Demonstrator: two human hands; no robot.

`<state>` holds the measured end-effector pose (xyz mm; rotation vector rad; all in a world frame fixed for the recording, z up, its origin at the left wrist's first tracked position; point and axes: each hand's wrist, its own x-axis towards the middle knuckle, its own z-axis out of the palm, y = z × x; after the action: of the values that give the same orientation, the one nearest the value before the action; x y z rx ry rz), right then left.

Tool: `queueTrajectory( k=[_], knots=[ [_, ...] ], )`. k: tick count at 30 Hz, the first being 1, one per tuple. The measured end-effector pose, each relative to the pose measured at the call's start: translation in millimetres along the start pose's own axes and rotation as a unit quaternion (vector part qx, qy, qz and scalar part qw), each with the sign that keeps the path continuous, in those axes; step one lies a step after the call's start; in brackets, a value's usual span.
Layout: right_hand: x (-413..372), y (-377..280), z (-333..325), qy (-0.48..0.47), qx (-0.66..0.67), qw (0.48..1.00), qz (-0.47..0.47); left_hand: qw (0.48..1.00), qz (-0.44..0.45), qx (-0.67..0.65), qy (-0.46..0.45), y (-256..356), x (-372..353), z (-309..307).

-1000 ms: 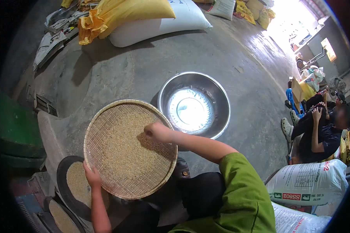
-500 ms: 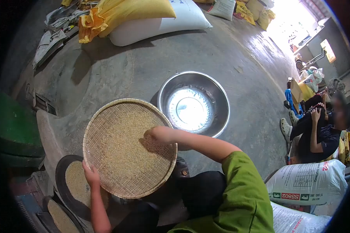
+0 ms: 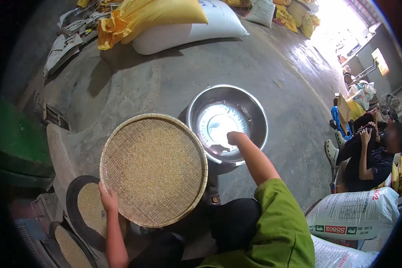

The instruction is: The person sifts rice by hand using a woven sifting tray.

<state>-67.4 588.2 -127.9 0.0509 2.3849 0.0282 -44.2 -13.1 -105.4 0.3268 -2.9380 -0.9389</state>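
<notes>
My left hand [image 3: 108,198] grips the left rim of a round woven bamboo winnowing tray [image 3: 103,154]. Pale yellowish grain [image 3: 158,167] is spread in a thin layer over the tray. Over the shiny metal basin [image 3: 259,105], to the right of the tray, is my right hand [image 3: 235,138]. Its fingers look closed, and whatever they hold is hidden from view. Bright glare and a dark hand shadow fall on the basin's floor.
Dark pans of grain [image 3: 92,206] stand at lower left, near a green container [image 3: 20,143]. A yellow sack [image 3: 161,12] lies on a white sack [image 3: 187,38] at the back. Printed sacks [image 3: 350,214] and a seated person [image 3: 366,156] are at right.
My right hand has left the grain on the tray and moved right, over the metal basin. My left hand keeps its hold on the tray's rim.
</notes>
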Motion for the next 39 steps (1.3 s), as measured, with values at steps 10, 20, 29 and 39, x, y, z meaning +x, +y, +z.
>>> queueTrajectory(
  k=[10,20,29,39],
  knots=[
    [-36.5,-111.9,-104.3,0.323,0.36,0.859,-0.171,1.0,0.001,-0.01,0.0,11.9,-3.1,-4.7],
    [-51.6,-250.8,-28.2,0.275,0.07,0.926,-0.249,0.999,-0.031,0.031,-0.023,15.1,-1.7,-7.3],
    [-94.5,-226.2,-30.6,0.13,0.024,0.851,-0.508,0.999,-0.039,0.017,-0.026,14.9,-1.5,-7.4],
    [-3.3,-150.9,-91.3,0.351,0.21,0.883,-0.23,1.0,-0.003,-0.015,-0.019,15.0,-2.0,-6.9]
  ],
)
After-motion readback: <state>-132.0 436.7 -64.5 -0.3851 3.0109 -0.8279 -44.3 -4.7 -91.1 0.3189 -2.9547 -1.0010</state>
